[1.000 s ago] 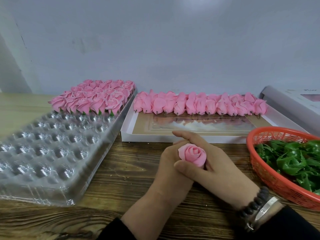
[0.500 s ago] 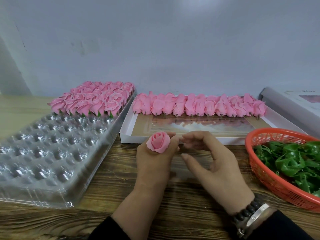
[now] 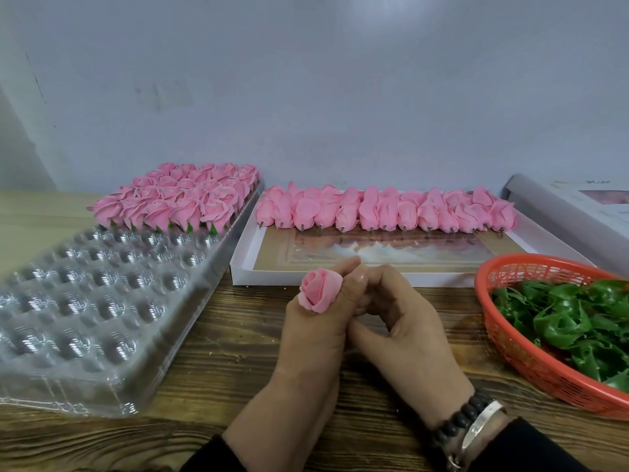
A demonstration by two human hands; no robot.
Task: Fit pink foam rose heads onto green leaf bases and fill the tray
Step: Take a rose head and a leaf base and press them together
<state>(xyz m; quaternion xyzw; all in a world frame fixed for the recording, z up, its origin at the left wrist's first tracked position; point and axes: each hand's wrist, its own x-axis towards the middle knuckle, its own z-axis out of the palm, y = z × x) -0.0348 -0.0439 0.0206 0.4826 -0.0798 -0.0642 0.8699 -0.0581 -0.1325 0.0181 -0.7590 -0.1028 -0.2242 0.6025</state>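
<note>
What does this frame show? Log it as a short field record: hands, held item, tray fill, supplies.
left hand: holds one pink rose head
right hand: fingers curled beside the left, nothing visibly held
clear tray: far rows filled with finished roses, near cells vacant
white box: one row of loose rose heads along the far side
orange basket: green leaf bases

A pink foam rose head (image 3: pixel 319 290), tightly spiralled, sits tilted leftward above the wooden tabletop. The clear plastic dimpled tray (image 3: pixel 102 301) at left holds finished pink roses on green leaf bases (image 3: pixel 183 199) filling its far rows. Loose green plastic leaf bases (image 3: pixel 571 321) lie heaped at right.
</note>
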